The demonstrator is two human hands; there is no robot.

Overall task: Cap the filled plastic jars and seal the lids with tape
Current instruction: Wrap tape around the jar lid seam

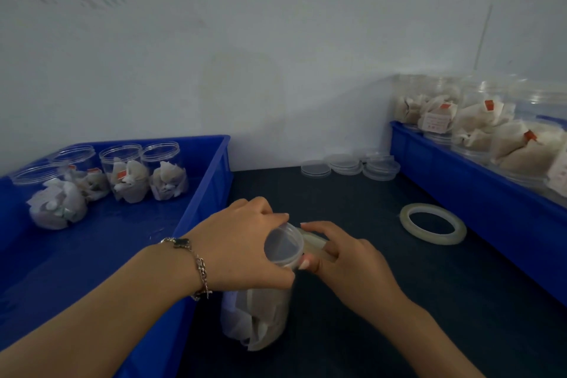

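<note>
Dark table [368, 301] under two blue crates [208, 193], loose lids [349, 164], tape roll [433, 223], jar [257, 319].

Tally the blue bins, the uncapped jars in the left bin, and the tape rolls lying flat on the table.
Blue plastic bins: 2
Uncapped clear plastic jars in left bin: 4
Clear tape rolls flat on table: 1
Total: 7

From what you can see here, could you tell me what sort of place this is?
Probably a small packing station. Blue crates hold rows of clear jars filled with wrapped packets, spare lids sit stacked by the wall, and a tape roll lies on the dark table.
</note>
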